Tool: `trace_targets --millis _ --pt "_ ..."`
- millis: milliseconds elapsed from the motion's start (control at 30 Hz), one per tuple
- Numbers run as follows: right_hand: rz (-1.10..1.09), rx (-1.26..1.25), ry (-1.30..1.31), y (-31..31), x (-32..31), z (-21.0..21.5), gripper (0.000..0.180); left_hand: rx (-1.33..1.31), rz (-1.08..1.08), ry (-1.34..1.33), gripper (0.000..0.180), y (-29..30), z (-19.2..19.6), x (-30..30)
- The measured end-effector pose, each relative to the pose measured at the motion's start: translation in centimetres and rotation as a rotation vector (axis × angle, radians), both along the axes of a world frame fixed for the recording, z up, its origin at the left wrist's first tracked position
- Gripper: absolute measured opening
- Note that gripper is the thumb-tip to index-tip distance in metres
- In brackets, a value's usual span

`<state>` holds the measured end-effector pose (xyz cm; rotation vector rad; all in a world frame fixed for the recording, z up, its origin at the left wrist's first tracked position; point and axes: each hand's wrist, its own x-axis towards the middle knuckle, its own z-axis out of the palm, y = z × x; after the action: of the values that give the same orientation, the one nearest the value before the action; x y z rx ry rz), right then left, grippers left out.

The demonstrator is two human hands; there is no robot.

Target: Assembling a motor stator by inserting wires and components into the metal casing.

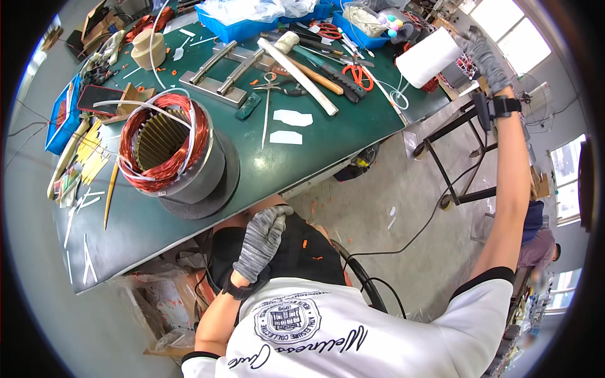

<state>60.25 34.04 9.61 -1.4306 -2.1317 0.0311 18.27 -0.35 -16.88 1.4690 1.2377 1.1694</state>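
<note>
My left hand (261, 239), in a grey knit glove, rests over my lap just off the table edge; its fingers are curled in, and nothing shows in them. My right arm stretches far out to the right. The gloved right hand (486, 60) is up beside a large white roll (428, 58) at the table's right end; its fingers blend into the clutter, so their grip is unclear. On the left of the table a motor stator (214, 167) with red copper wire coils (196, 135) stands on a dark round base. White tubing loops over the coils.
The green table (334, 142) carries a steel bar fixture (217, 88), a hammer (315, 69), red-handled scissors (358, 77), pliers (287, 88) and white paper pieces (292, 118). Blue bins (233, 24) line the back. A black-framed wheeled stand (463, 195) and a cable (416, 242) are at right.
</note>
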Motion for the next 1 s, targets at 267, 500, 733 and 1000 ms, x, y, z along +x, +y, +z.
trace_targets --millis 267,500,733,1000 --pt "0.127 -0.227 0.069 -2.1 -7.5 2.8 0.025 0.027 0.025 -0.013 0.019 -1.5 -0.8 -0.2" --pt "0.579 -0.226 -0.131 -3.6 -11.0 1.0 0.034 -0.041 0.035 0.05 0.017 -2.0 -1.3 -0.8" --pt "0.157 -0.207 -0.752 -2.8 -9.2 2.4 0.022 0.129 0.019 0.232 0.015 2.4 2.0 0.9" --pt "0.485 -0.074 -0.541 -6.2 -9.8 3.8 0.039 0.044 0.063 -0.217 0.046 16.7 7.6 8.1"
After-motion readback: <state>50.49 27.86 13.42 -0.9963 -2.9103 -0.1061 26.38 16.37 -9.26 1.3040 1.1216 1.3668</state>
